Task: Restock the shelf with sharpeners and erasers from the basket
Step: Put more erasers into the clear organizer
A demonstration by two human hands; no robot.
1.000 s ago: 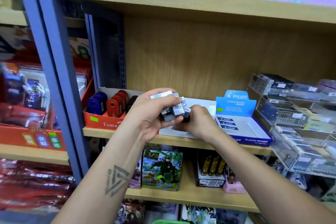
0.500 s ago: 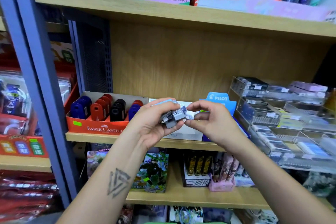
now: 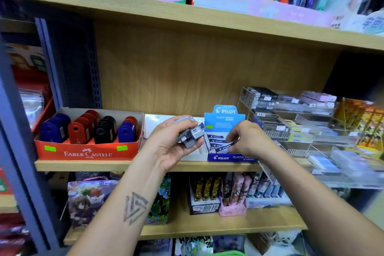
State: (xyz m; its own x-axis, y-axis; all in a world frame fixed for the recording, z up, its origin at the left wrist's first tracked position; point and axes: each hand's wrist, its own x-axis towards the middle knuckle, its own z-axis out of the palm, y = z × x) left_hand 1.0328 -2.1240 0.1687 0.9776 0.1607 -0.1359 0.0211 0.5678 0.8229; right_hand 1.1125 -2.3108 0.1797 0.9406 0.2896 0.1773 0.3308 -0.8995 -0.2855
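My left hand (image 3: 172,143) grips a small stack of grey and white erasers (image 3: 192,136) in front of the middle shelf. My right hand (image 3: 248,138) pinches one blue-sleeved Pilot eraser (image 3: 223,148) and holds it over the blue Pilot display box (image 3: 225,157), where a couple of like erasers lie. A white box (image 3: 154,123) stands just behind my left hand. At the shelf's left, a red Faber-Castell box (image 3: 87,153) holds blue, red and black sharpeners (image 3: 104,129) in rows. The basket is out of view.
Clear acrylic trays (image 3: 301,131) with small stationery fill the shelf's right side. A wooden shelf board (image 3: 83,165) carries the boxes; another board above holds packs. Card packs stand on the shelf below. A blue-grey metal upright (image 3: 47,64) borders the left.
My right hand has drawn one eraser away from the stack and moved right and down to the Pilot box. My left hand keeps the rest. The view has shifted closer.
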